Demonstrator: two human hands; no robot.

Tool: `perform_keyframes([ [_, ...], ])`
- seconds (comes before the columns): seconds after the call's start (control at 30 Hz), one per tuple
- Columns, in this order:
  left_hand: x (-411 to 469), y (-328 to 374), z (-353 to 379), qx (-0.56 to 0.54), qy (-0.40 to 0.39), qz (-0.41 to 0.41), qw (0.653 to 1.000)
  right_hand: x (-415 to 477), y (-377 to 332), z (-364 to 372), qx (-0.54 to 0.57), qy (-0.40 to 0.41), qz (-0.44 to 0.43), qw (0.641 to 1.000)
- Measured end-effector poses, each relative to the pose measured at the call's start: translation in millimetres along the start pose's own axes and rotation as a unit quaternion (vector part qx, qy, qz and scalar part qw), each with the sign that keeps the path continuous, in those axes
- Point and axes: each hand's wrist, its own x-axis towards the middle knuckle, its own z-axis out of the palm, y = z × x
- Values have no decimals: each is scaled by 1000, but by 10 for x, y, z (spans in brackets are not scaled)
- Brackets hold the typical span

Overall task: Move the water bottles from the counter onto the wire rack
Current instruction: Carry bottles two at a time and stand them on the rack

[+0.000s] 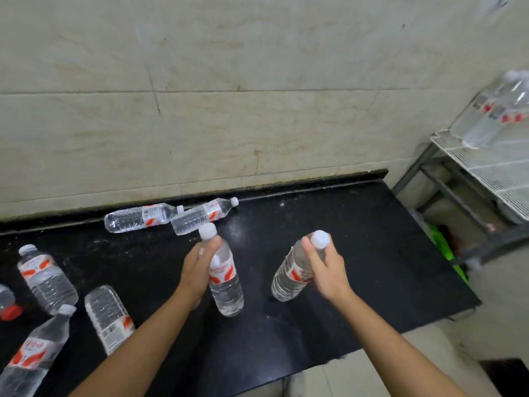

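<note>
My left hand (200,267) grips a clear water bottle (226,285) with a red-and-white label by its upper body, above the black counter (357,253). My right hand (323,270) holds a second bottle (289,277) near its white cap, tilted. Two bottles (137,218) (200,214) lie on their sides by the wall. Several more bottles (45,277) (110,319) (31,351) stand or lie at the counter's left. The white wire rack (495,167) stands at the right, with a few bottles (492,110) on its top shelf.
A tiled wall (229,110) backs the counter. A bottle with a red cap (8,306) shows at the far left edge. Something bright green (446,247) lies on the floor between counter and rack. The rack's grey metal frame (458,202) reaches below the shelf.
</note>
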Motion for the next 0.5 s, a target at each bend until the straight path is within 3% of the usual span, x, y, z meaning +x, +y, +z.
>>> perform_keyframes([
  [0.13, -98, 340, 777, -51, -54, 8, 997, -128, -116, -581, 110, 121, -7, 986],
  [0.27, -370, 590, 1618, -20, -114, 55, 992, -242, -107, -1292, 197, 201, -15, 959],
  [0.5, -1097, 574, 3089, 11, -196, 114, 974, -575, 393, -2765, 179, 287, -40, 940],
])
